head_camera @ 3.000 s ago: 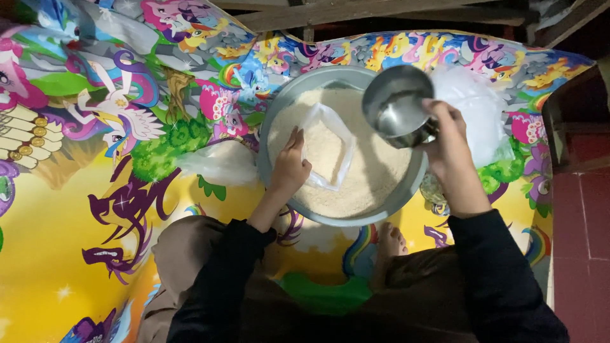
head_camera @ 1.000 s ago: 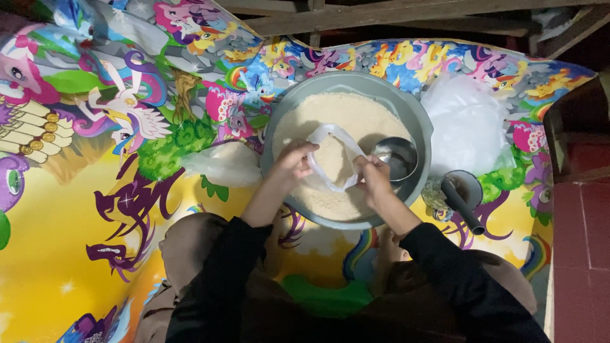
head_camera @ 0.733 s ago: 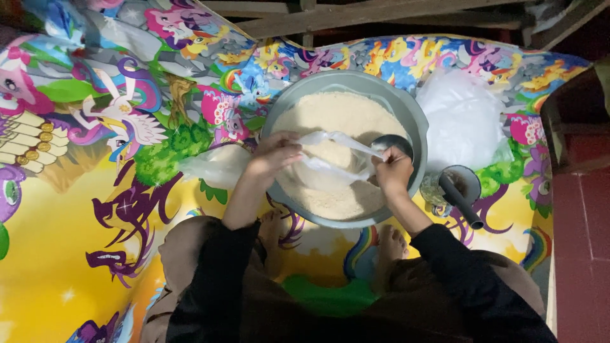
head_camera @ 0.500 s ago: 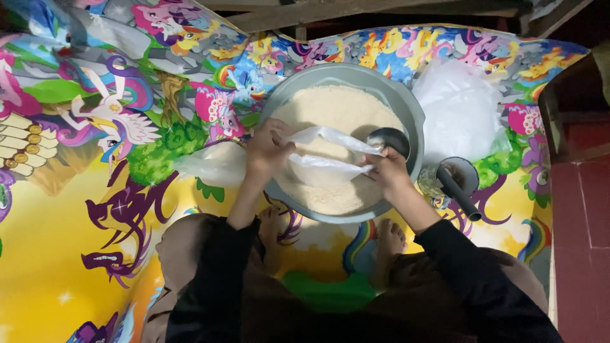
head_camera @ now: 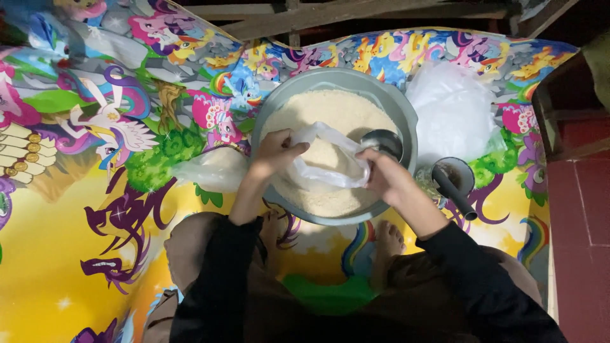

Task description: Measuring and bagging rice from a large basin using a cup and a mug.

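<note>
A large grey basin full of pale grain stands on a colourful cartoon mat. Over the grain, both hands hold a clear plastic bag partly filled with the same grain. My left hand grips the bag's left edge. My right hand grips its right edge. A small metal scoop bowl rests in the grain by the basin's right rim, just beyond my right hand.
A heap of clear plastic bags lies right of the basin. A small dark cup with a handle sits near my right wrist. Another filled bag lies left of the basin. My bare feet rest under the basin's near edge. Red floor tiles show at the right.
Three seconds ago my right hand held the metal bowl above the basin; it now lies in the grain. Both hands have since taken the bag's edges and drawn it nearer.
</note>
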